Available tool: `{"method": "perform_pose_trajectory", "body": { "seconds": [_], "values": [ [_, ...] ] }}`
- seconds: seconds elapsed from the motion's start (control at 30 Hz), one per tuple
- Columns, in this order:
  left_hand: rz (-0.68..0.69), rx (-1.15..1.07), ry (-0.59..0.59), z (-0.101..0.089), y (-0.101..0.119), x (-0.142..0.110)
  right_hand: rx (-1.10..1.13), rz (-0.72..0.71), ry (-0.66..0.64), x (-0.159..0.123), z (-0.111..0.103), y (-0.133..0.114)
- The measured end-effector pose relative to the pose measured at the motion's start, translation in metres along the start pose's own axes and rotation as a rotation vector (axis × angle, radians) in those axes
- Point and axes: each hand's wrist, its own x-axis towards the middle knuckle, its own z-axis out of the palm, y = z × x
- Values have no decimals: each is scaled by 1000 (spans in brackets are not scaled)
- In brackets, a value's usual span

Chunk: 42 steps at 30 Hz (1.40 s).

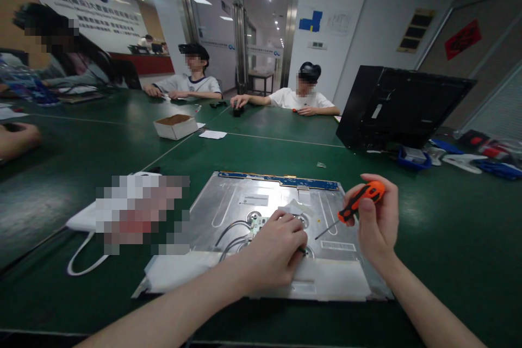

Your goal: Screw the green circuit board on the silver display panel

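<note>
A silver LCD panel (228, 196) lies flat on the green table in front of me, its metal back facing up. A blue circuit strip (281, 180) runs along its far edge. My left hand (281, 242) rests over the panel's middle with curled fingers, covering part of a small green circuit board (258, 223) with dark cables (233, 228). Something dark shows at its fingertips; what they grip is hidden. My right hand (377, 223) is closed around an orange and black screwdriver (362, 201). The screwdriver's shaft points down and left, with its tip just over the panel.
Behind the panel on the right stands a black monitor (395, 109), with a blue tray (414, 157) beside it. A white open box (175, 126) and paper (212, 134) lie farther back. At left is a white cabled device (87, 215), partly blurred. Several people sit around the table.
</note>
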Motion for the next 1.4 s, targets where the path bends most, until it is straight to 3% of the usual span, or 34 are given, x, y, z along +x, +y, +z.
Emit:
{"method": "perform_pose_trajectory", "body": {
  "seconds": [0.1,0.17,0.5,1.4],
  "values": [
    [-1,5,12,3,0,0,-152,-188,-202,-3,14,-9],
    [-10,1,16,5,-1,0,-219,-279,-258,-4,22,-9],
    [-9,-11,-4,2,1,0,-128,-214,-132,-25,20,6],
    [12,-28,7,8,-2,1,-319,-430,-261,-17,25,4]
  ]
}}
